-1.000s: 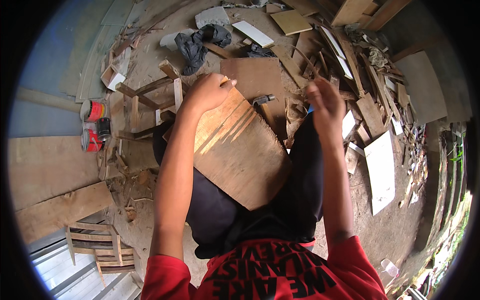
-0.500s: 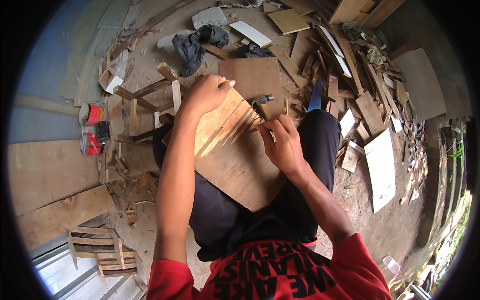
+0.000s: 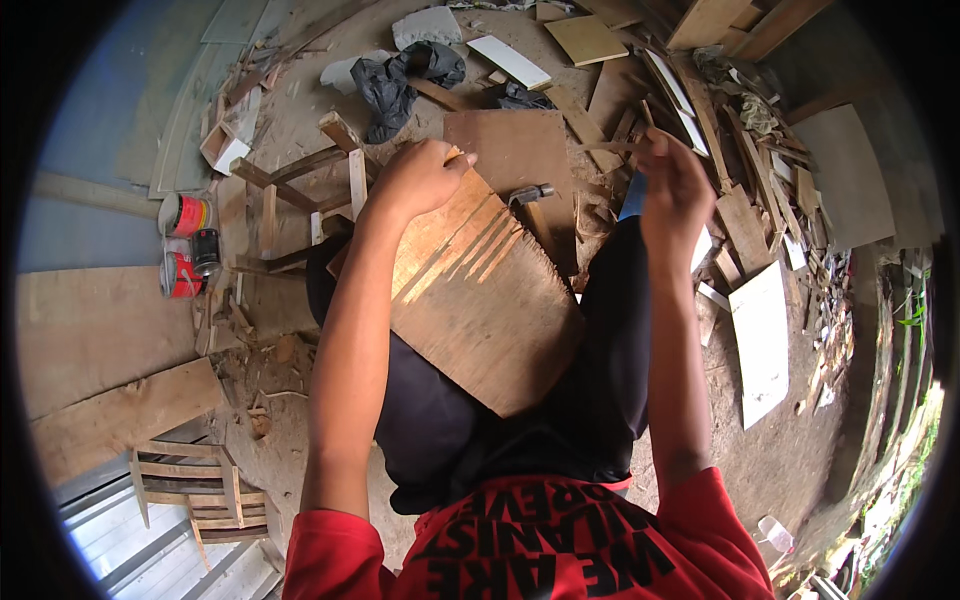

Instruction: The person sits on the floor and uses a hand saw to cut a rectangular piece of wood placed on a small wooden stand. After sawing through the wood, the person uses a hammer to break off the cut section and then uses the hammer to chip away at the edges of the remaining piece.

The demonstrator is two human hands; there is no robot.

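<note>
A plywood board [image 3: 490, 335] with a splintered edge and torn surface strips rests across my lap. My left hand [image 3: 422, 182] is closed round its far corner. Out to the right, away from the board, my right hand [image 3: 680, 192] is raised, fingers pinched on a thin wood splinter [image 3: 612, 147] that points left. Beyond the board's ragged edge lies a hammer [image 3: 531, 193], its wooden handle partly hidden behind the board. Under the hammer is a flat brown panel [image 3: 500, 140].
A wooden frame [image 3: 270, 205] stands at the left, near red paint cans [image 3: 183, 275]. Black plastic bags [image 3: 385, 95] lie at the back. Scrap wood [image 3: 740, 220] is heaped on the right, with a blue saw blade [image 3: 632, 197] by my knee and a white panel [image 3: 760, 345] nearby.
My right hand has moved from the board's splintered edge up and to the right, carrying a splinter off. My left hand keeps its hold on the corner.
</note>
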